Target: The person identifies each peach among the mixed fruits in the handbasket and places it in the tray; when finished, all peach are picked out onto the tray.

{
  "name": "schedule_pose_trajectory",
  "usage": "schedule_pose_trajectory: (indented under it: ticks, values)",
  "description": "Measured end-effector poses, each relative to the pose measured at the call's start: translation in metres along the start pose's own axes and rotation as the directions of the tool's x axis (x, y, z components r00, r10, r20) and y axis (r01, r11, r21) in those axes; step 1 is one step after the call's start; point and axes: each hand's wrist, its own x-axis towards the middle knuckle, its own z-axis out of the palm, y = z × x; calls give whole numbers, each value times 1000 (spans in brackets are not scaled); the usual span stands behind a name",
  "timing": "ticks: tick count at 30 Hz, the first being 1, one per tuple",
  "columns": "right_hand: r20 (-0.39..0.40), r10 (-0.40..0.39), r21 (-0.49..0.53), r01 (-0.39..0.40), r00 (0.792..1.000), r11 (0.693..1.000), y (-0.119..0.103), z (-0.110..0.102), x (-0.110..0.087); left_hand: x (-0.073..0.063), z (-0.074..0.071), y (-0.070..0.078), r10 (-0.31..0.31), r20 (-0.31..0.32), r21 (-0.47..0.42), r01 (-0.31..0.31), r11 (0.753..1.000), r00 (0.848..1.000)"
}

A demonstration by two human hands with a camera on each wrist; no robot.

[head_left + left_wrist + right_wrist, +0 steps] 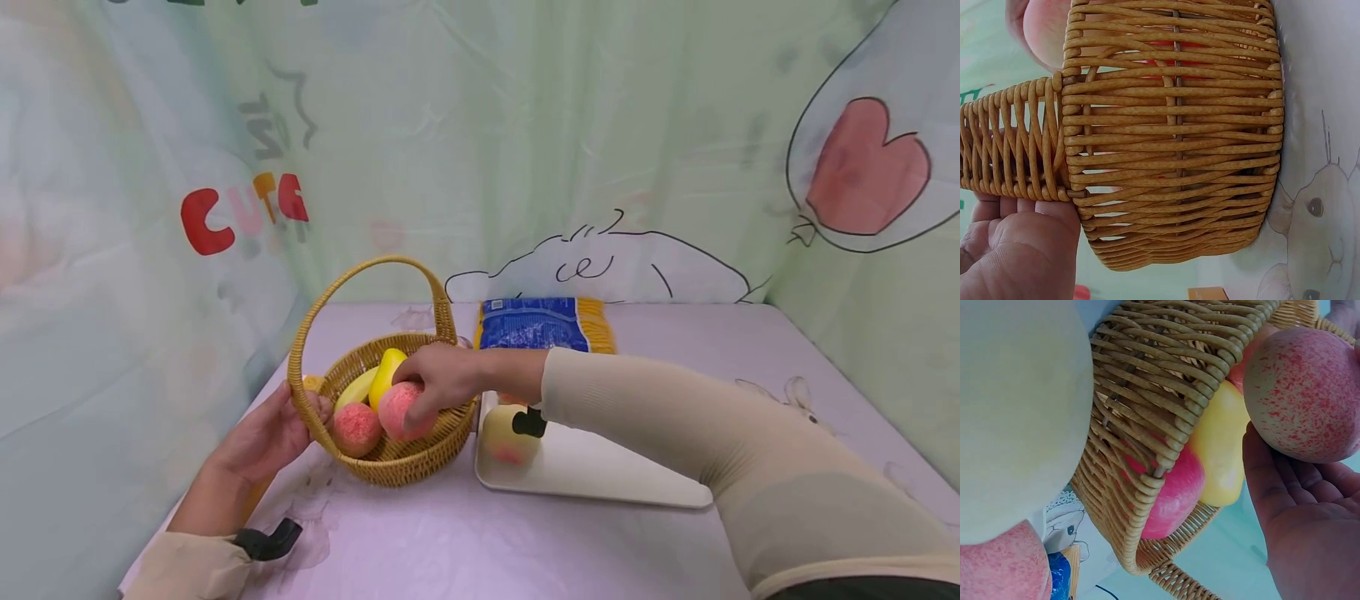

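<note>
My right hand [450, 375] grips a speckled pink peach [397, 412] over the wicker basket [408, 473], fingers and thumb around its sides. In the right wrist view the peach [1304, 394] overlaps the basket's opening. My left hand [270, 433] holds the basket handle [300, 358] near its lower left end, with its fingers passing behind the weave in the left wrist view. Inside the basket lie another pink peach [357, 429], a banana [354, 390] and a yellow pear-shaped fruit [386, 371]. A deep pink fruit [1175, 494] shows there in the right wrist view.
Right of the basket stands a white tray [600, 471] with a large pale peach [502, 429] and another pink fruit [510, 398], partly hidden by my right forearm. Behind the tray lies a blue and yellow package [536, 325]. Printed curtains surround the table.
</note>
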Motion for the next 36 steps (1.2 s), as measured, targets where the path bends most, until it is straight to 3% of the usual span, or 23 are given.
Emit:
schedule_pose_trajectory:
  ticks: [8, 19, 27, 36]
  values:
    - [-46, -43, 77, 46, 998, 996, -1, 1, -12, -2, -1, -1, -6, 19, 0, 6, 1000, 1000]
    - [-111, -28, 183, 48, 993, 982, 6, 1, -28, -4, 2, -4, -9, 15, -23, 9, 1000, 1000]
    - [-178, 17, 273, 33, 984, 962, 21, -4, -45, -5, 3, -3, -17, -35, 11, 17, 1000, 999]
    - [-272, 101, 358, 3, 957, 934, 44, -9, -68, -3, 3, -1, -16, -32, 6, 16, 1000, 999]
